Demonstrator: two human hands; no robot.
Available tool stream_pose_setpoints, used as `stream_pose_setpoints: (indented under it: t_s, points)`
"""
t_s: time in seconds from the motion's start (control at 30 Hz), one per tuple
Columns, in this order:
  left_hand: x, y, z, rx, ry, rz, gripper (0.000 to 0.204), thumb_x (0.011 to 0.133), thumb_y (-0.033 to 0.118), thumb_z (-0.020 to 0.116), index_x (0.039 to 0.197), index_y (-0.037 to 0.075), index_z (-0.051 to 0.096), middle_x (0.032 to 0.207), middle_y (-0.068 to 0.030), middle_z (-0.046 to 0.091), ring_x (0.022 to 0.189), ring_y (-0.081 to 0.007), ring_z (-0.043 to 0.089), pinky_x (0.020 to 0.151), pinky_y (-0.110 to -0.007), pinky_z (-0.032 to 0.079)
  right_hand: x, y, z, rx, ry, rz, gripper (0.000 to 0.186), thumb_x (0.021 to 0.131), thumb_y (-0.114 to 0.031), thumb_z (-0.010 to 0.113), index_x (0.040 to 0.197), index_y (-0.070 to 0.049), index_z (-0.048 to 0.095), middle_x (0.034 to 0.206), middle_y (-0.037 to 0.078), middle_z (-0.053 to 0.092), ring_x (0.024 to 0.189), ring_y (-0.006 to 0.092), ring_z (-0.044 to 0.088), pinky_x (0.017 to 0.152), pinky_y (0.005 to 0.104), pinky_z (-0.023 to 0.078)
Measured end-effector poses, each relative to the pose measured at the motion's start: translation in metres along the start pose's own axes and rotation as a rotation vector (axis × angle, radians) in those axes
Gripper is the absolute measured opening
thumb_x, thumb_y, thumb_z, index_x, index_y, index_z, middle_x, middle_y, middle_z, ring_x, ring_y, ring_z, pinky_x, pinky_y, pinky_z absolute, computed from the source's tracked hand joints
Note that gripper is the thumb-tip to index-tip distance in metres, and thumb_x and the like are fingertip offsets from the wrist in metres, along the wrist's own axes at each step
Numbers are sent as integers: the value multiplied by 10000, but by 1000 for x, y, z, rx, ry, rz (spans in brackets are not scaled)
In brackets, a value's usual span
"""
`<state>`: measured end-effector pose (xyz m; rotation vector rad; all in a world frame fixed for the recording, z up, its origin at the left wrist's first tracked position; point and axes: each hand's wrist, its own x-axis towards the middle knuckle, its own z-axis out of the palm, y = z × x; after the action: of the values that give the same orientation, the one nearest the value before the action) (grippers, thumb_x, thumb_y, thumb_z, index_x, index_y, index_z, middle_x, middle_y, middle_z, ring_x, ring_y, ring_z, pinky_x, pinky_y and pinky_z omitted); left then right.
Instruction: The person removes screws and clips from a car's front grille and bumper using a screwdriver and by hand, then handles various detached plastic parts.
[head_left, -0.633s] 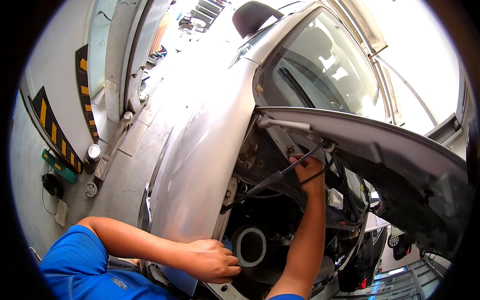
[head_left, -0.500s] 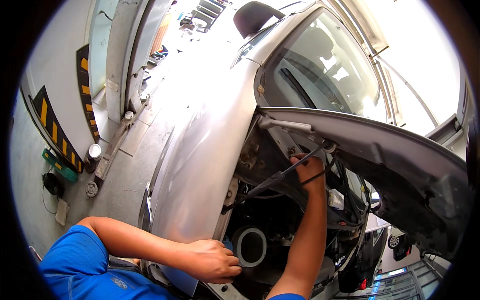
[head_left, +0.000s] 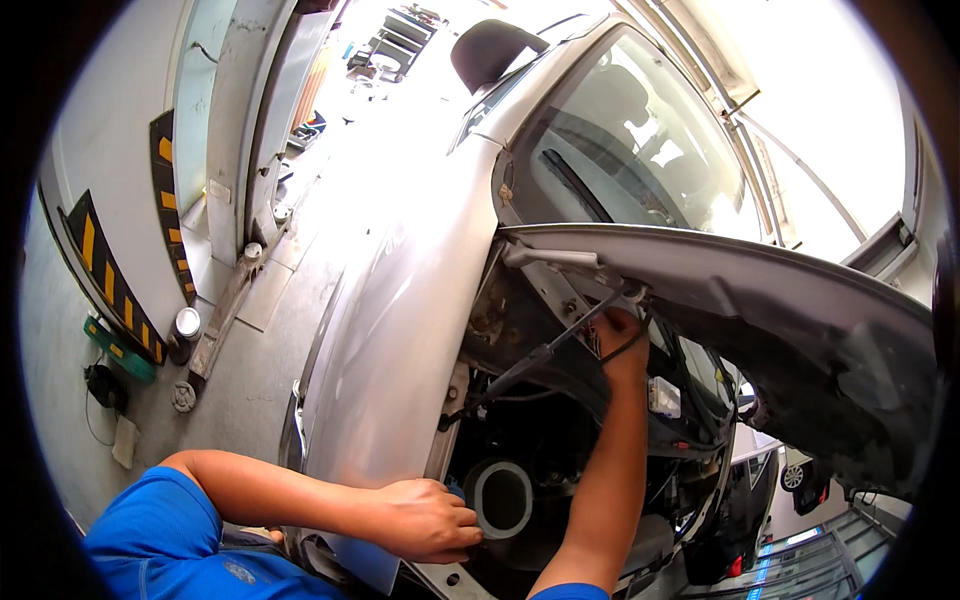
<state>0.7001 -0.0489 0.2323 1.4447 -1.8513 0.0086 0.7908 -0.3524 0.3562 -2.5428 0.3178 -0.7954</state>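
The silver car's raised hood (head_left: 790, 290) spans the engine bay's right side, with a gas strut (head_left: 535, 360) running up to it. My right hand (head_left: 620, 330) reaches in behind the strut by the hinge bracket (head_left: 550, 290), fingers curled round a small piece I cannot make out. My left hand (head_left: 430, 515) is curled at the front of the bay, beside the silver fender (head_left: 385, 370); what is in its fingers is hidden. Just right of it are a blue cap (head_left: 454, 491), partly hidden, and a round grey-rimmed opening (head_left: 505, 470).
Windscreen (head_left: 630, 130) and mirror (head_left: 485, 55) lie beyond. On the left are a wall with black-yellow guards (head_left: 105, 270), a lift arm (head_left: 230, 310) on the floor (head_left: 240, 390), a white can (head_left: 187, 323) and a green object (head_left: 120, 350). Another car (head_left: 800, 480) shows at lower right.
The view has shifted slightly. My right hand's fingers have moved a little to the right and turned behind the strut. My left hand stays curled in the same place.
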Motion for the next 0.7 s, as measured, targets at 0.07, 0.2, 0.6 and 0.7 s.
stream_pose_setpoints:
  t_s: [0.07, 0.2, 0.6, 0.7]
  points:
    - [1, 0, 2, 16, 42, 22, 258, 852, 334, 596, 897, 81, 570, 691, -54, 520, 663, -237, 591, 536, -354, 483, -1, 29, -16, 123, 92, 128, 318, 821, -263, 666, 969, 17, 674, 763, 89, 665, 655, 161, 592, 622, 303, 467]
    - [2, 2, 1, 0, 25, -9, 255, 839, 326, 598, 889, 77, 575, 714, -60, 542, 691, -248, 602, 568, -366, 496, -39, 29, -45, 310, 108, 343, 332, 820, -262, 684, 987, 24, 665, 703, 33, 597, 585, 101, 493, 549, 273, 407]
    - [11, 29, 4, 138, -155, -132, 291, 840, 363, 575, 876, 75, 585, 789, -79, 592, 766, -263, 629, 624, -388, 516, -159, 22, -102, 323, 202, 261, 223, 831, -164, 686, 959, 15, 653, 687, -34, 535, 566, 40, 413, 507, 222, 328]
    - [11, 30, 5, 203, -124, -151, 290, 845, 373, 569, 873, 85, 591, 770, -74, 587, 743, -259, 628, 608, -385, 514, -162, 1, -96, 320, 173, 169, 224, 840, -165, 688, 980, 8, 672, 832, 19, 622, 738, 93, 530, 694, 275, 444]
